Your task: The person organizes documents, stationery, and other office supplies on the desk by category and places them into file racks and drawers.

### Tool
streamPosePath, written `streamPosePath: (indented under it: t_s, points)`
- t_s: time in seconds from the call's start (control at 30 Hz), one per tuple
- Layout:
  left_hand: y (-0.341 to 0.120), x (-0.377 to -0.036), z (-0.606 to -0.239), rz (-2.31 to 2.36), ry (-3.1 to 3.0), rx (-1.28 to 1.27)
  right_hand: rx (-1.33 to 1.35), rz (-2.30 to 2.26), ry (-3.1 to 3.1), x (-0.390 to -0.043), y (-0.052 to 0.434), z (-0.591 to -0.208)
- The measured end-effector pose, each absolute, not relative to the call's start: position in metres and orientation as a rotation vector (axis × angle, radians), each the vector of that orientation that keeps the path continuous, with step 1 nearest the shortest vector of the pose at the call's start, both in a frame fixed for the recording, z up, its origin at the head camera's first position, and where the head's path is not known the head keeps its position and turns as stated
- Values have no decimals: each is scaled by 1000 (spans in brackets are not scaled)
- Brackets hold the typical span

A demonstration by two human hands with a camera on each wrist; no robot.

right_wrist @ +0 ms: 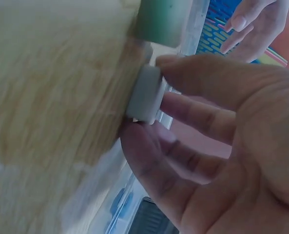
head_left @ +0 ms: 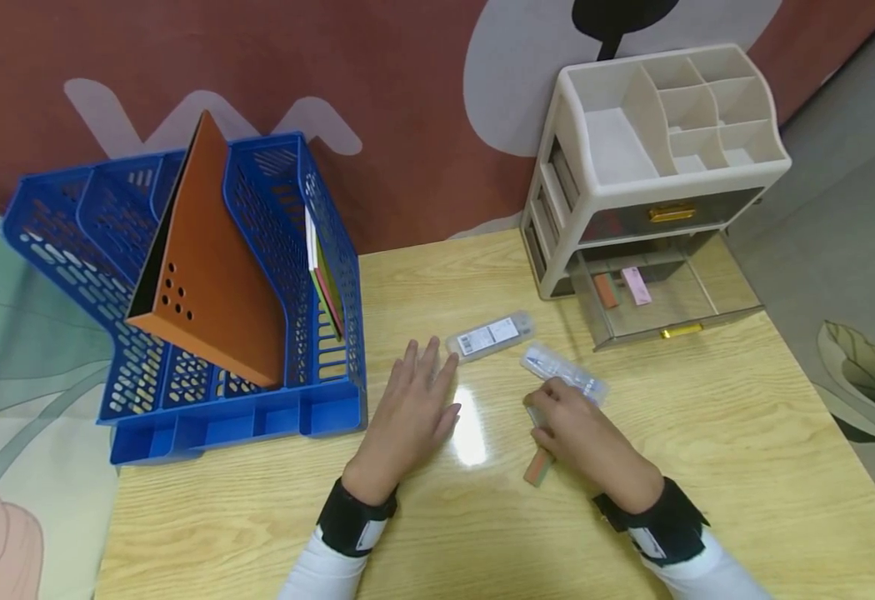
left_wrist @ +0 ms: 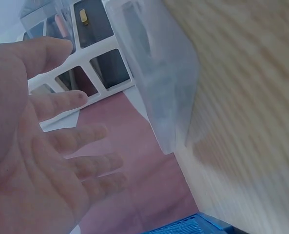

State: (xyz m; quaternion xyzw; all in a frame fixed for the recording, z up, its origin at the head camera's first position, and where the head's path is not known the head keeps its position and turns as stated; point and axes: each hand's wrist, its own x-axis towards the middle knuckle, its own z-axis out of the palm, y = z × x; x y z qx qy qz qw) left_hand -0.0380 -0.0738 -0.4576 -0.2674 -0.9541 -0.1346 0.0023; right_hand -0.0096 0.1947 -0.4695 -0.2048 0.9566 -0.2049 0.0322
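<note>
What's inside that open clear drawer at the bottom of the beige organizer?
Inside the open drawer lie two small blocks, an orange one and a pink one, side by side. The rest of its floor looks bare. The closed drawer above is too dark to see into.

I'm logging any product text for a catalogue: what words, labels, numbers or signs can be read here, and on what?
No text can be read in any view.
Clear case by the left hand: a white label with a barcode, print too small to read.
Second clear case by the right hand: faint marks, too blurred to read.
Drawer unit, blue file rack: no text shows.
</note>
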Motion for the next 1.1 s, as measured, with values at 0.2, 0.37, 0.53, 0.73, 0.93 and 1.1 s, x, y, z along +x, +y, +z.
streamPosePath:
  t_s: [0.2,0.37,0.53,0.73,0.93,1.1]
  points:
    - [-72,-36,-458,-406,-2992,-855,-619,-639,2958,-8,196,-466]
    - [-71,-36,-459,-381,-2973,-878,-654,-676,2965,-7,199,-457]
    - [-71,-37,-461,-365,-2954,-900,-757,-697,3047,-5,201,-441]
    - [-72,-36,-464,-345,-2943,-939,-885,-745,3202,-5,207,-420]
    - [-75,-33,-466,-328,-2970,-951,-943,-854,3265,-6,219,-403]
    - [-79,-30,-465,-299,-2998,-970,-896,-885,3335,-6,227,-391]
